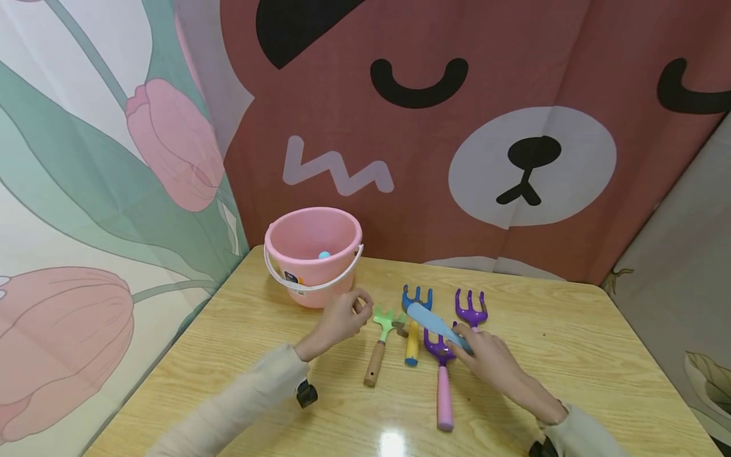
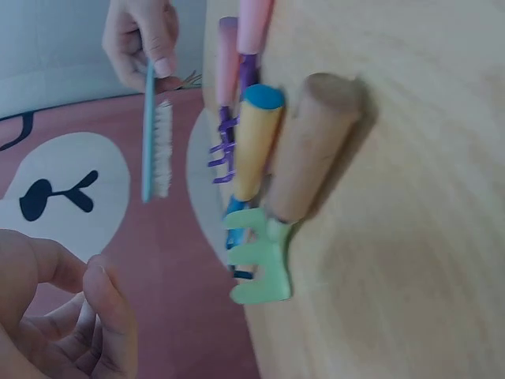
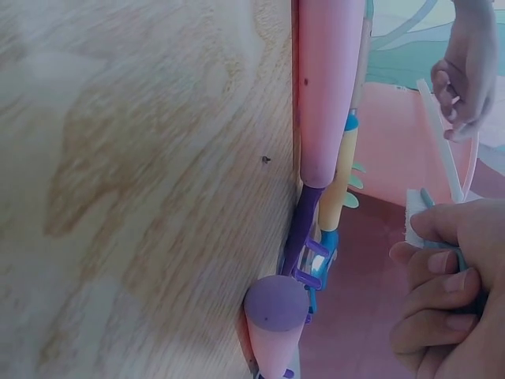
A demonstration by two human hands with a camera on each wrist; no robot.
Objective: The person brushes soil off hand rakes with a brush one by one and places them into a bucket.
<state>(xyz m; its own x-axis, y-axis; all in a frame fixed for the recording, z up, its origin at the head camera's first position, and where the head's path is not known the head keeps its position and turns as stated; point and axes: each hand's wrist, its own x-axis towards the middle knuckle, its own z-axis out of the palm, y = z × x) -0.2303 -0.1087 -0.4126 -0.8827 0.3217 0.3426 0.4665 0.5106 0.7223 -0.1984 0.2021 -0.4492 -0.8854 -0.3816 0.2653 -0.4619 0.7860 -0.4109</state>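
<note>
My right hand grips a light blue brush above the hand forks. White bristles line one side of it in the left wrist view. My left hand holds nothing, fingers loosely curled, in front of the pink bucket. Beneath and beside the brush lie a green fork with a wooden handle, a blue fork with a yellow handle and a purple fork with a pink handle. Behind the right hand lies a second purple fork, its handle mostly hidden in the head view.
The bucket's white handle hangs down its front. Inside it shows a small light blue thing. The wooden table ends at the back against a curtain printed with a bear face.
</note>
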